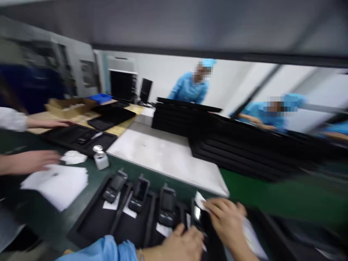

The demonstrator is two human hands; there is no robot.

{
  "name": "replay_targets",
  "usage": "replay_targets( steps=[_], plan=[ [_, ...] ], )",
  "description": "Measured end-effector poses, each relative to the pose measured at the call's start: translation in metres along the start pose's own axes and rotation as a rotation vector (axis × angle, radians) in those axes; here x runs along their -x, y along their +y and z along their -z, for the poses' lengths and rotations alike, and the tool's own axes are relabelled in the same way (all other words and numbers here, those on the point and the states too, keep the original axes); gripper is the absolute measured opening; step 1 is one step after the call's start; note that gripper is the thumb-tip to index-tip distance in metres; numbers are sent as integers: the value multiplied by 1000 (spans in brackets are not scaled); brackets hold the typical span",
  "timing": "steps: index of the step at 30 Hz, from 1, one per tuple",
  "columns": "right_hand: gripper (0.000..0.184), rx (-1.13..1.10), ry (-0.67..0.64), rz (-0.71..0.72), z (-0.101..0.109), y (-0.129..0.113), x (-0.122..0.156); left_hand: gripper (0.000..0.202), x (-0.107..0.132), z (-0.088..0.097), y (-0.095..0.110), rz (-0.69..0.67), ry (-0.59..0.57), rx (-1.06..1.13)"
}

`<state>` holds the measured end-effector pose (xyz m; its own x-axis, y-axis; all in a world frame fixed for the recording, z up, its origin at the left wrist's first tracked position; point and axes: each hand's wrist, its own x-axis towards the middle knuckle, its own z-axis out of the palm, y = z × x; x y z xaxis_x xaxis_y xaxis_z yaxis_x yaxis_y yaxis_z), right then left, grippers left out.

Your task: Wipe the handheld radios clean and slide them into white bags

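My right hand (228, 221) is closed with a small white wipe or paper (199, 200) at its fingertips, over the top of a black handheld device (197, 214) with a lit or reflecting screen. At the lower end of that device, my left hand (181, 244) has its fingers curled against it, partly hiding it. To the left, three similar handheld devices with keypads and stubby tops, the nearest one (167, 204) among them, rest in the compartments of a black tray (92, 221). White paper slips (164, 230) lie under them. Motion blurs both hands.
Beyond the tray lies a white board (163, 152), with stacked black trays (231, 148) behind it. A dispenser bottle (101, 159) and white sheets (61, 185) are at left, near a co-worker's hands (32, 161). More people in blue work across the bench. A shelf (174, 29) hangs overhead.
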<state>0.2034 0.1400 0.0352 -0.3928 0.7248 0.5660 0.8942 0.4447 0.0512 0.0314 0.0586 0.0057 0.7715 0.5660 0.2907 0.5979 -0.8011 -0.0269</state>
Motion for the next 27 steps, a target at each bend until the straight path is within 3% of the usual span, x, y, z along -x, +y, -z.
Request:
replay_targets(
  steps=[2,5,11,13,16,19,24,27],
  plan=[
    [23,-14,-123,-28,18,10,37,58,-1,4,15,-69,-80,170],
    [34,-153,-242,-59,37,17,64,67,-2,10,10,-29,-220,354],
    [33,-133,-181,-247,31,23,30,70,-5,0,5,-17,-285,409],
    [28,-178,-209,-190,28,17,26,70,-5,-1,6,-9,-295,407],
    [26,-252,-288,-76,33,8,45,70,-6,3,5,-6,-310,426],
    [30,-252,-301,-84,40,10,56,71,-7,5,4,-18,-318,441],
    [30,-202,-278,-59,31,19,18,71,-5,-1,6,-20,-301,393],
    [28,-207,-266,-67,27,14,17,71,-5,-1,7,-14,-297,373]
  ],
)
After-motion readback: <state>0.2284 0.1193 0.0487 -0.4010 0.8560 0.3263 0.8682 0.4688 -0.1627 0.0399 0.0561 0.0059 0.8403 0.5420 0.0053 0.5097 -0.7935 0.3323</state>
